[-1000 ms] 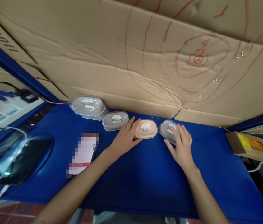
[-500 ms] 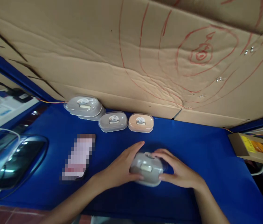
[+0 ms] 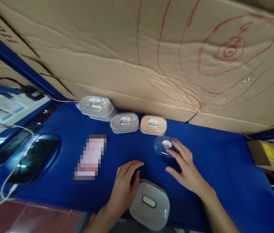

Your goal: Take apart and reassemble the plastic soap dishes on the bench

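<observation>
A grey oval container [image 3: 160, 216] with a pale oblong piece on its top lies near the front edge of the blue table. My left hand [image 3: 126, 184] is beside its upper left edge, fingers curved and apart from the thumb, with nothing seen between them. Farther back, a clear lid [image 3: 161, 149] with a round white label rests on the table. The fingertips of my right hand [image 3: 187, 168] are over the lid's right side, fingers spread and thumb apart; whether they press on it cannot be told.
Along the cardboard wall [image 3: 98, 64] stand stacked grey containers [image 3: 92, 106], a single grey one [image 3: 124, 126] and a peach one [image 3: 153, 124]. A blurred-out phone [image 3: 92, 157] lies left. Farther left are a dark tablet [image 3: 37, 158] and cables. At right is a cardboard box [image 3: 257, 152].
The clear lid is now apart from the grey container, farther back under my right hand. The container has moved toward the table's front edge. Both hands have let go of it, and the view has shifted.
</observation>
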Demonstrator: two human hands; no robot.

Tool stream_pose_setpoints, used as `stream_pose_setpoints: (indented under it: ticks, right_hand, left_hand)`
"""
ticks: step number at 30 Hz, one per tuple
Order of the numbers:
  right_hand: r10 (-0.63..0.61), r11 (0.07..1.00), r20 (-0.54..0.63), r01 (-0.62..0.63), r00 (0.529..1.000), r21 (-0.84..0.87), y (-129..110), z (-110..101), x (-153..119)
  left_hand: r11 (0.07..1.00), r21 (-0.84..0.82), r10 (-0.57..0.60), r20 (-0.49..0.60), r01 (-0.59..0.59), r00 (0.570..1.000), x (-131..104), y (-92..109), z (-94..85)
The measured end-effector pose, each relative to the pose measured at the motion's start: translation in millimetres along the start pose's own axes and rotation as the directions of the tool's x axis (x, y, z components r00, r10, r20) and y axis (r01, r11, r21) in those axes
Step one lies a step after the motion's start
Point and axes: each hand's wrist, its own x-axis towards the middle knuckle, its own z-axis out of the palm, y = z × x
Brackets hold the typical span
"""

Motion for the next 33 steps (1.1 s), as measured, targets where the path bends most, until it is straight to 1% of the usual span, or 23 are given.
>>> stream_pose_setpoints:
  ticks: [1,2,3,4,5,6,7,8,9,10,11,12,14,16,17,19,22,23,25,27,29,31,33]
  right_hand:
    - [-0.064,0.997,0.101,0.058,0.993,0.058,-14.5,0.4,-2.6]
    - [-0.14,0.985,0.227,0.112,0.964,0.131,-29.0,2.3,-6.0]
    - [-0.2,0.972,0.328,0.145,0.923,0.185,-42.7,5.7,-10.0]
    - [-0.247,0.961,0.371,0.179,0.895,0.208,-54.4,10.3,-14.0]
    - [-0.259,0.96,0.377,0.193,0.889,0.204,-63.4,15.3,-17.5]
    - [-0.252,0.962,0.373,0.191,0.893,0.194,-69.5,20.0,-20.2]
    - [-0.239,0.965,0.363,0.178,0.901,0.192,-72.7,23.3,-21.6]
    - [-0.22,0.966,0.347,0.154,0.912,0.208,-73.2,24.8,-21.6]
    - [-0.204,0.961,0.331,0.123,0.921,0.249,-71.6,24.2,-20.5]
    - [-0.195,0.946,0.32,0.091,0.927,0.312,-68.6,21.8,-18.4]
    - [-0.196,0.919,0.308,0.065,0.931,0.388,-64.9,18.1,-15.8]
    - [-0.209,0.882,0.299,0.048,0.931,0.468,-61.4,14.0,-13.0]
    - [-0.255,0.799,0.286,0.035,0.923,0.6,-56.3,7.4,-8.6]
    - [-0.296,0.759,0.272,0.053,0.915,0.649,-54.9,6.1,-6.6]
    - [-0.304,0.766,0.261,0.072,0.916,0.639,-55.4,7.5,-6.6]
    - [-0.302,0.813,0.226,0.127,0.926,0.568,-57.0,12.8,-7.8]
    - [-0.304,0.863,0.172,0.195,0.937,0.466,-58.6,20.1,-10.2]
    - [-0.306,0.865,0.171,0.199,0.937,0.46,-58.4,21.1,-10.5]
    - [-0.3,0.858,0.196,0.175,0.934,0.482,-56.7,20.8,-10.0]
    - [-0.278,0.84,0.231,0.12,0.932,0.529,-53.0,18.2,-8.3]
    - [-0.251,0.805,0.237,0.066,0.939,0.59,-46.9,14.4,-5.8]
    - [-0.238,0.778,0.226,0.046,0.944,0.627,-39.1,9.9,-3.4]
    - [-0.22,0.825,0.219,0.061,0.951,0.562,-31.4,5.4,-1.7]
  left_hand:
    - [1.0,0.004,-0.02,-0.032,0.02,0.999,5.4,1.2,2.9]
    - [0.999,-0.007,-0.04,-0.057,0.039,0.998,9.8,1.4,4.2]
    - [0.998,-0.037,-0.059,-0.067,0.057,0.996,12.6,0.7,3.4]
    - [0.993,-0.091,-0.083,-0.055,0.078,0.995,13.7,-0.8,0.4]
    - [0.98,-0.166,-0.112,-0.01,0.109,0.994,13.1,-3.0,-4.5]
    - [0.955,-0.258,-0.132,0.069,0.146,0.989,10.8,-5.7,-11.2]
    - [0.918,-0.348,-0.134,0.176,0.19,0.975,7.3,-8.4,-18.7]
    - [0.875,-0.422,-0.113,0.3,0.238,0.947,3.0,-11.0,-26.4]
    - [0.843,-0.467,-0.06,0.409,0.266,0.91,-1.6,-13.0,-33.2]
    - [0.836,-0.472,-0.02,0.485,0.281,0.874,-5.8,-14.3,-38.3]
    - [0.845,-0.45,-0.011,0.526,0.289,0.851,-9.4,-14.8,-41.3]
    - [0.856,-0.419,-0.029,0.543,0.301,0.839,-12.2,-14.3,-42.1]
    - [0.855,-0.387,-0.099,0.531,0.345,0.842,-15.0,-11.4,-38.8]
    - [0.825,-0.415,-0.123,0.53,0.383,0.839,-15.4,-7.4,-34.0]
    - [0.811,-0.433,-0.112,0.544,0.392,0.832,-15.3,-5.7,-32.6]
    - [0.783,-0.477,-0.074,0.567,0.4,0.821,-15.2,-3.8,-32.6]
    - [0.699,-0.576,-0.073,0.533,0.425,0.843,-16.0,-3.7,-34.7]
    - [0.676,-0.597,-0.085,0.519,0.432,0.851,-16.5,-4.0,-34.7]
    - [0.667,-0.604,-0.108,0.501,0.436,0.859,-17.9,-5.0,-32.7]
    - [0.687,-0.591,-0.116,0.485,0.423,0.867,-20.3,-6.9,-29.5]
    - [0.736,-0.553,-0.115,0.466,0.391,0.877,-24.6,-10.8,-26.9]
    - [0.84,-0.434,-0.107,0.454,0.325,0.884,-30.8,-16.7,-26.1]
    - [0.949,-0.259,-0.052,0.439,0.182,0.897,-38.0,-23.7,-27.4]
